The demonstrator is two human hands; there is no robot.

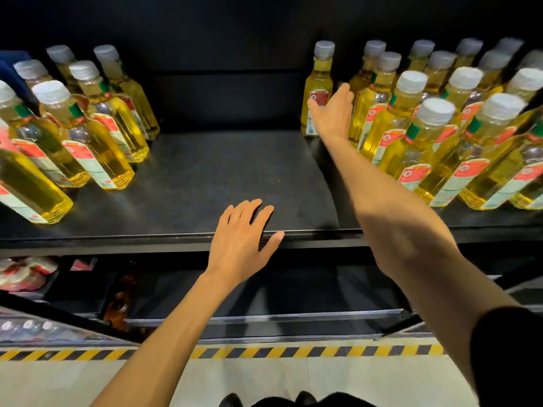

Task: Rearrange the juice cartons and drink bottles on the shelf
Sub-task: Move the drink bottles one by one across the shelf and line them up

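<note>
Currently, the target bottle [319, 77] (yellow liquid, white cap) stands upright at the rear of the shelf [223, 171], at the left edge of the right-hand bottle group [435, 133]. The right hand [333, 116] reaches it with fingers extended, not yet closed, probably to grasp it. The left hand [239, 245] rests flat on the shelf's front edge, fingers spread, likely as a brace. A second bottle group [88, 127] stands well apart, leftward.

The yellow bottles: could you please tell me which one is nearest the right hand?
The leftmost bottle of the right-hand group, at the back; the right hand overlaps it, while the rest stand further right.
</note>
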